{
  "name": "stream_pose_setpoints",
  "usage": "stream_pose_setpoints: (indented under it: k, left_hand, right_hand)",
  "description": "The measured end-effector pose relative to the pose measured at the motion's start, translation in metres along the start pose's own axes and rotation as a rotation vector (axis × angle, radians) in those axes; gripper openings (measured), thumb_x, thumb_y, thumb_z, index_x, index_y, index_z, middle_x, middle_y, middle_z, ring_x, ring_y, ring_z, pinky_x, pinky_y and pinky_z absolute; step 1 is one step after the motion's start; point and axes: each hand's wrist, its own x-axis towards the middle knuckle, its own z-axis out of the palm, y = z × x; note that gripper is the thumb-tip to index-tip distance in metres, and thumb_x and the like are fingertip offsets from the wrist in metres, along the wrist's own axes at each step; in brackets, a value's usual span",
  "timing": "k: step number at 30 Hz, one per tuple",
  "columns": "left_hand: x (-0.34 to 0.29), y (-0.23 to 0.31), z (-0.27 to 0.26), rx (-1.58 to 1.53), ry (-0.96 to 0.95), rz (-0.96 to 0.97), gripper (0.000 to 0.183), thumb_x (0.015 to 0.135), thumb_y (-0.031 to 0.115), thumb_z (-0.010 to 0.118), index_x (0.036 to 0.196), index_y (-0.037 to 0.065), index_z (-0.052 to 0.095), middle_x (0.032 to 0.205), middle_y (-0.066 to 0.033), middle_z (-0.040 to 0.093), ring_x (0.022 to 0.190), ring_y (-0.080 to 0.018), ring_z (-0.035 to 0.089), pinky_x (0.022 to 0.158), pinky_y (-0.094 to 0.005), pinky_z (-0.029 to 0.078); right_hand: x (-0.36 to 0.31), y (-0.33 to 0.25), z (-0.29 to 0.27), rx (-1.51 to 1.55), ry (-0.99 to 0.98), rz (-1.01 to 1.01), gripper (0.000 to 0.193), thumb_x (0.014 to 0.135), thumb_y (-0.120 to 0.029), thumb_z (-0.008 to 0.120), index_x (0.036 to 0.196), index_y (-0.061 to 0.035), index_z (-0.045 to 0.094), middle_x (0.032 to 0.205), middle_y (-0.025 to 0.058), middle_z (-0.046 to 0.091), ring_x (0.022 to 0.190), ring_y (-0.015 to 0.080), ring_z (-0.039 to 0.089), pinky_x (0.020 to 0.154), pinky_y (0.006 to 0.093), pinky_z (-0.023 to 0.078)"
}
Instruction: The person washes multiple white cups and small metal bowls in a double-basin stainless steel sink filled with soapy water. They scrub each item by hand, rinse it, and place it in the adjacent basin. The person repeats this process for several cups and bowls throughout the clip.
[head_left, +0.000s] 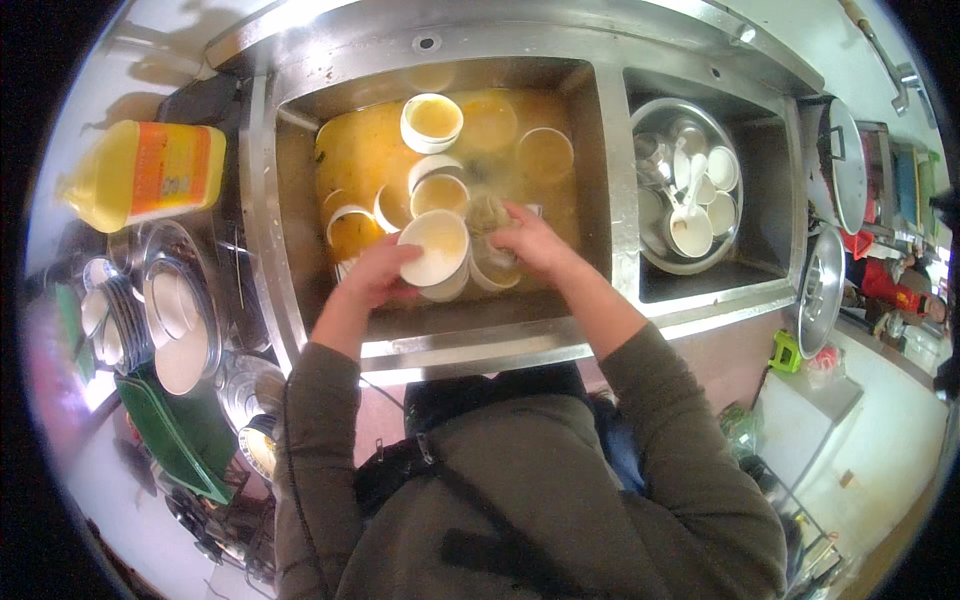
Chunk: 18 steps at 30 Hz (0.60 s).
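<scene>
My left hand (374, 272) grips the rim of a white bowl (438, 246), tilted with its inside facing up, at the near side of a sink full of cloudy orange water. Just right of the bowl, my right hand (528, 240) is closed on a greyish-green scouring pad (487, 214). More white bowls lie around both hands in the water, some partly sunk. One stacked pair of bowls (432, 124) stands higher at the far side, and a sunken bowl (546, 155) shows only its rim.
In the right basin, a round metal basin (737, 225) holds white bowls and spoons. A yellow jug (150, 175) stands left of the sink, near stacked plates (182, 325) and a green bin (175, 430). Metal lids (822, 290) lean at the right. Another person (900, 290) appears far right.
</scene>
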Motion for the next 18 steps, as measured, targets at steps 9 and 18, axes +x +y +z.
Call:
stream_pose_setpoints:
  k: [9, 18]
  left_hand:
    - [0.018, -0.013, 0.031, 0.031, 0.089, 0.054, 0.042, 0.099, 0.038, 0.063, 0.126, 0.007, 0.060, 0.096, -0.0066, 0.071, 0.073, -0.0183, 0.069, 0.062, -0.0311, 0.058]
    - [0.034, -0.017, 0.078, -0.284, 0.364, 0.296, 0.034, 0.098, 0.034, 0.067, 0.119, 0.007, 0.064, 0.101, -0.0033, 0.068, 0.079, -0.0128, 0.065, 0.060, -0.0287, 0.050]
  right_hand:
    - [0.028, 0.036, 0.006, -0.087, -0.055, -0.065, 0.097, 0.082, -0.019, 0.078, 0.157, 0.0020, 0.022, 0.146, 0.0223, 0.051, 0.134, 0.0298, 0.049, 0.112, 0.0389, 0.040]
    - [0.028, -0.005, 0.024, -0.809, 0.414, -0.074, 0.075, 0.090, -0.045, 0.067, 0.148, -0.0036, 0.043, 0.143, 0.0295, 0.051, 0.127, 0.0436, 0.055, 0.105, 0.0450, 0.048]
